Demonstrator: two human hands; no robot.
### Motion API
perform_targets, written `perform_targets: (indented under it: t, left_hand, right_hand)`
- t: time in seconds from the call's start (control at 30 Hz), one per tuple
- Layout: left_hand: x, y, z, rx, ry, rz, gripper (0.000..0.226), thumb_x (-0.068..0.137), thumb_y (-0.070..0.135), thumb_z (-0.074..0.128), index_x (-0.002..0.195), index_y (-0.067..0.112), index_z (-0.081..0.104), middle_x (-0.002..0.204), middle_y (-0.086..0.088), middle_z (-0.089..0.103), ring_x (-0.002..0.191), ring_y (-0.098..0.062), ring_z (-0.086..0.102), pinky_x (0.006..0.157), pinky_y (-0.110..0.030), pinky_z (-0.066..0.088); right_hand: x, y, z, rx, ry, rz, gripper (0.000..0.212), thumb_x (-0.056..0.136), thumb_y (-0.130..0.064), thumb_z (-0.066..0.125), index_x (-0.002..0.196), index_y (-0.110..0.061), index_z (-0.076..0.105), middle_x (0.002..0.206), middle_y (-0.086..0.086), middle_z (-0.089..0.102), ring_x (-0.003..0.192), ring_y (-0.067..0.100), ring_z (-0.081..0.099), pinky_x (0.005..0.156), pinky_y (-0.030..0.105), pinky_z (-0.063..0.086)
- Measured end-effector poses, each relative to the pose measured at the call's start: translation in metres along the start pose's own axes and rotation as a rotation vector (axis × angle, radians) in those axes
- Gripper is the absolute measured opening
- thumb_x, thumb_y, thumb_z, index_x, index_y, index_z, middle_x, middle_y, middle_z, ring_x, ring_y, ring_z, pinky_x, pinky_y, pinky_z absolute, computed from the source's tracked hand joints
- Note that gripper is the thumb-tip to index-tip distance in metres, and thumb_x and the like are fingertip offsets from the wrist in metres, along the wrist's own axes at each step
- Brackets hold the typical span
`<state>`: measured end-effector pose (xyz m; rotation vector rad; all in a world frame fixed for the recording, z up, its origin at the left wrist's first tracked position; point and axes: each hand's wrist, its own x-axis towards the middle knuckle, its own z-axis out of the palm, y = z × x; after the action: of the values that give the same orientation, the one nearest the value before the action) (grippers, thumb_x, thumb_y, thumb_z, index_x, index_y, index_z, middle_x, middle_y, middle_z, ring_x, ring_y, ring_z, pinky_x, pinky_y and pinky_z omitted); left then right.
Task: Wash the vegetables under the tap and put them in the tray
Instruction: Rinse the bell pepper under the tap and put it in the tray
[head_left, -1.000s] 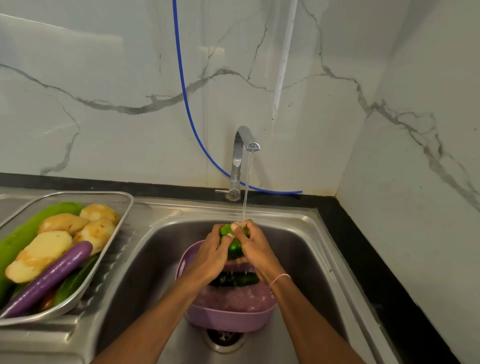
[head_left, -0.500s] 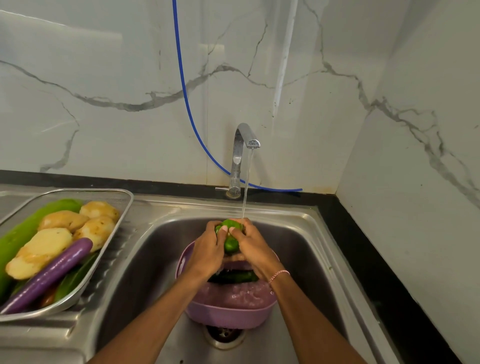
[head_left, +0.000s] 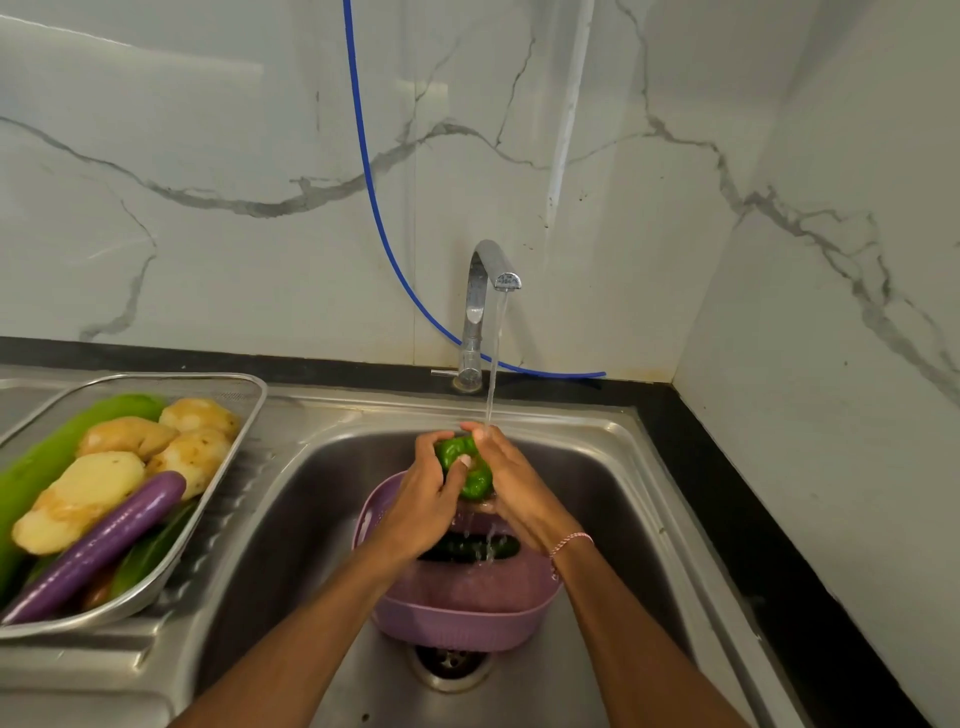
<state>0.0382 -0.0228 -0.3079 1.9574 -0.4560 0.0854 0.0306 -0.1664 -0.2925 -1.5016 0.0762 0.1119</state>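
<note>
A green bell pepper (head_left: 471, 472) is held between both hands under the running stream from the tap (head_left: 483, 291). My left hand (head_left: 426, 493) grips its left side, thumb lying across the front. My right hand (head_left: 511, 483) cups its right side and underside, and the water lands on those fingertips. Below the hands, a purple plastic colander (head_left: 467, 613) sits in the sink over the drain, with a dark green vegetable (head_left: 457, 548) lying inside. The metal mesh tray (head_left: 249, 400) on the left draining board holds several potatoes (head_left: 83, 493), a purple aubergine (head_left: 104, 540) and long green vegetables (head_left: 57, 447).
The steel sink basin (head_left: 311, 499) has its drain (head_left: 449, 662) just in front of the colander. A blue hose (head_left: 363, 156) hangs down the marble wall behind the tap. A black counter edge (head_left: 727, 493) runs along the right side, with a marble side wall beyond.
Both hands have turned the pepper under the stream. More of its green surface now shows between them, and my left thumb has slid across its front.
</note>
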Motion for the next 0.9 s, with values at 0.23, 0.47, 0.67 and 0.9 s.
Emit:
perform_targets:
  t: [0.23,0.47,0.67,0.9]
  left_hand:
    - [-0.002,0.012,-0.005,-0.159,0.069,-0.059,0.035,0.111,0.040,0.033,0.145,0.037,0.043,0.124,0.009,0.060,0.114,-0.011,0.062,0.093,-0.026,0.052]
    - [-0.004,0.017,0.001,-0.056,-0.162,-0.073,0.060,0.112,0.029,0.037,0.162,0.029,0.005,0.139,0.003,0.044,0.120,-0.010,0.049,0.086,-0.005,0.042]
    - [-0.005,0.018,-0.001,-0.162,-0.118,-0.088,0.059,0.111,0.033,0.037,0.164,0.036,0.010,0.145,0.010,0.037,0.131,-0.007,0.041,0.102,-0.018,0.040]
    - [-0.003,0.012,-0.001,-0.257,0.048,-0.150,0.037,0.111,0.033,0.038,0.148,0.030,0.043,0.132,0.009,0.056,0.119,-0.010,0.058,0.079,-0.009,0.049]
  right_hand:
    - [0.000,0.002,0.010,-0.190,0.079,-0.109,0.025,0.109,-0.039,0.054,0.132,-0.030,0.052,0.135,0.005,0.059,0.121,0.023,0.065,0.089,0.046,0.066]
    - [-0.003,0.000,0.003,-0.385,0.288,-0.119,0.029,0.108,-0.051,0.046,0.115,-0.023,0.051,0.116,0.005,0.063,0.107,0.021,0.066,0.095,0.049,0.062]
    - [-0.007,-0.005,0.005,-0.216,0.264,-0.071,0.029,0.109,-0.045,0.049,0.117,-0.017,0.050,0.123,0.009,0.062,0.107,0.020,0.067,0.073,0.032,0.066]
    - [-0.005,-0.002,0.008,-0.077,0.022,0.007,0.037,0.112,-0.036,0.046,0.149,-0.031,0.050,0.144,0.006,0.051,0.126,0.026,0.061,0.084,0.039,0.066]
